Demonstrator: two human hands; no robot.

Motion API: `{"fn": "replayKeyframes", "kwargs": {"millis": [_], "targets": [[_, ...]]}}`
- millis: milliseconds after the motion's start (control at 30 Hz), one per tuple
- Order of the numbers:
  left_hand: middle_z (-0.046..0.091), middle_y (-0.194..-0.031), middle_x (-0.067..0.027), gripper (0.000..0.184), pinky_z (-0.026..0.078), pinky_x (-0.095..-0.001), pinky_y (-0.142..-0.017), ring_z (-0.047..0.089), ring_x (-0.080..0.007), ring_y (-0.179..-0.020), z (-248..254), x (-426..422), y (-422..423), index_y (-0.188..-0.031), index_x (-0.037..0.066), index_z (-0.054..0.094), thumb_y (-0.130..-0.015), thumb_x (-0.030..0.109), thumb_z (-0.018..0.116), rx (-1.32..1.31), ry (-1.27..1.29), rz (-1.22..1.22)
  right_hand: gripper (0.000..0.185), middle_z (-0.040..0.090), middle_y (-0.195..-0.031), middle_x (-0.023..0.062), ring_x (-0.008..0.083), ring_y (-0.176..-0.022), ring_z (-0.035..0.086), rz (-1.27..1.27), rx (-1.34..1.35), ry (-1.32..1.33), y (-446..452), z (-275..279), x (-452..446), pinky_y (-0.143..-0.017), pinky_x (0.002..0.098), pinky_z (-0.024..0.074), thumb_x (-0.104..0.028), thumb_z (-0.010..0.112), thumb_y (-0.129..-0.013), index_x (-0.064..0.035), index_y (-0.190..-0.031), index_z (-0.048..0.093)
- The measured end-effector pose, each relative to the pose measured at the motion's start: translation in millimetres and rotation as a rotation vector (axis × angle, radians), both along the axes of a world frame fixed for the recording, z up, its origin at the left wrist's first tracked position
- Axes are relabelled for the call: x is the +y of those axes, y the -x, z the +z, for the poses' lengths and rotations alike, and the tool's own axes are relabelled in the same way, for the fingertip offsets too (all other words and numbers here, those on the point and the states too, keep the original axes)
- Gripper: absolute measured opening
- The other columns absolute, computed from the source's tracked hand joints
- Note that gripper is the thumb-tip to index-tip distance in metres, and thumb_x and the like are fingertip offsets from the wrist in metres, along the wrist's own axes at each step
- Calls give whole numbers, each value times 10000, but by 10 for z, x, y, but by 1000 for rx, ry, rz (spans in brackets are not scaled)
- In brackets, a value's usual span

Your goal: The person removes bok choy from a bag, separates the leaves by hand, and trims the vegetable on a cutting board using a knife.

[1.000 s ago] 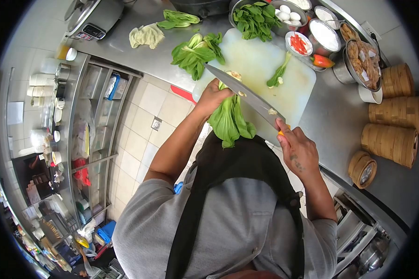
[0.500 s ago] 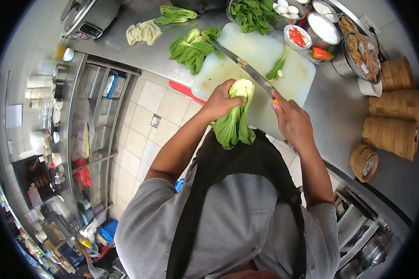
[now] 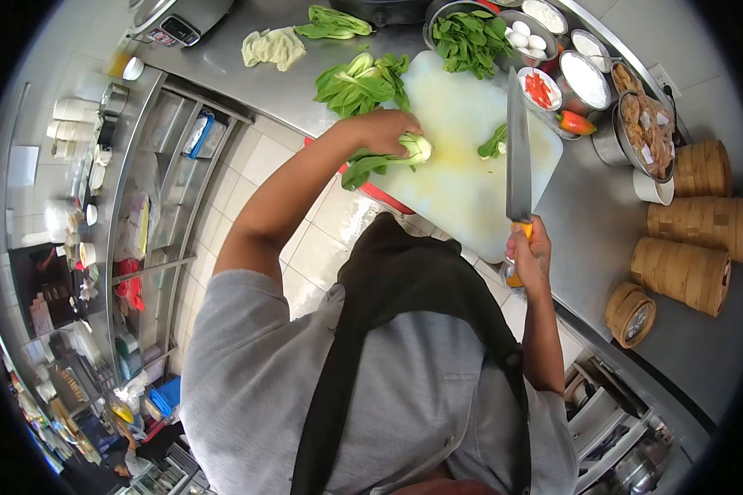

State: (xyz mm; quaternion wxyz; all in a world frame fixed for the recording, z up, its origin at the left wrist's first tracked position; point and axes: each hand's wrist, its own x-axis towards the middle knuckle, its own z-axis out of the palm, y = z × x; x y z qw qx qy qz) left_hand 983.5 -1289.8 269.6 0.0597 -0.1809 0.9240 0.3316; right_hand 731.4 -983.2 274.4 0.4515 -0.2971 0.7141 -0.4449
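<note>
My left hand [image 3: 388, 134] is closed round a green bok choy [image 3: 418, 148] at the left edge of the white cutting board [image 3: 462, 194]. Its pale base points right and its leaves hang toward the board's near left edge. My right hand [image 3: 530, 247] grips the yellow handle of a large knife [image 3: 518, 157], its blade pointing away from me over the board's right part. A small green stalk [image 3: 494, 143] lies just left of the blade. More bok choy [image 3: 360, 84] rests beside the board's far left corner.
Leafy greens [image 3: 470, 41], a bowl of eggs [image 3: 527, 37], sliced red pepper [image 3: 538, 88] and a whole pepper [image 3: 575, 124] stand behind the board. Bamboo steamers [image 3: 681, 275] line the right side. A cloth-like pale item [image 3: 273, 49] lies at the far left.
My left hand has moved the bok choy left and away from me, laying it at the board's edge. The knife has swung from diagonal to pointing straight away, and moved right.
</note>
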Motion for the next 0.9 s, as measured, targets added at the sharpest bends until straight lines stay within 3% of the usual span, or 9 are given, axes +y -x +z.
{"fn": "replayKeyframes", "kwargs": {"millis": [33, 133, 233, 333, 400, 433, 533, 600, 900], "targets": [[625, -1250, -151, 512, 339, -596, -1097, 557, -330, -1226, -8, 67, 5, -1208, 11, 633, -794, 298, 728, -79, 238, 15, 297, 554, -709, 34, 134, -610, 524, 24, 67, -18, 72, -72, 23, -597, 329, 465, -308, 576, -987, -15, -1031, 586], [624, -1229, -120, 554, 300, -655, -1098, 570, -299, -1194, 92, 208, 178, -1218, 28, 640, -787, 359, 748, -354, 698, 67, 328, 568, -682, 103, 207, -600, 544, 91, 307, -111, 256, -176, 110, -606, 376, 467, -328, 562, -993, -11, -912, 582], [617, -1191, -131, 495, 296, -658, -1097, 588, -330, -1136, 331, 437, 176, -1112, 25, 672, -771, 372, 766, -453, 675, 91, 400, 596, -694, 195, 328, -630, 591, 182, 597, -221, 315, -121, 189, -639, 429, 476, -385, 558, -992, -10, -856, 587], [614, -1215, -106, 626, 346, -576, -1095, 573, -295, -1171, 62, 421, 97, -1231, 50, 640, -733, 393, 804, -306, 691, 271, 451, 619, -728, 243, 416, -703, 625, 270, 753, -242, 391, -77, 213, -669, 465, 480, -440, 551, -989, -10, -862, 602], [615, -1207, -105, 619, 377, -512, -1070, 573, -300, -1164, -38, 203, 24, -1225, 66, 650, -704, 346, 831, -148, 417, 299, 469, 639, -739, 241, 435, -742, 639, 299, 754, -284, 413, 5, 200, -676, 475, 482, -462, 535, -994, -15, -876, 614], [616, -1203, -105, 618, 393, -480, -1057, 573, -302, -1161, -85, 126, -8, -1221, 74, 655, -689, 323, 844, -69, 280, 309, 462, 638, -740, 236, 431, -740, 640, 315, 782, -256, 418, 32, 202, -678, 480, 483, -455, 526, -999, -18, -876, 611], [625, -1176, -75, 577, 407, -404, -1011, 568, -292, -1151, -56, 159, -26, -1165, 96, 703, -636, 245, 880, 66, 225, 97, 437, 635, -747, 219, 420, -735, 642, 392, 905, -162, 439, 115, 194, -683, 490, 490, -431, 505, -1012, -28, -876, 603], [627, -1174, -69, 602, 404, -410, -1013, 565, -287, -1153, -38, 213, 58, -1173, 96, 702, -612, 211, 889, 47, 194, 34, 412, 636, -756, 206, 416, -733, 644, 483, 1030, -95, 447, 170, 174, -689, 490, 498, -412, 498, -1017, -37, -878, 596], [645, -1180, -68, 622, 361, -389, -1021, 562, -263, -1165, 1, 270, 132, -1203, 103, 695, -607, 138, 870, 3, 171, 3, 360, 642, -749, 180, 387, -680, 652, 651, 1145, -103, 328, 217, -95, -664, 487, 522, -387, 496, -1020, -65, -893, 595]]}}
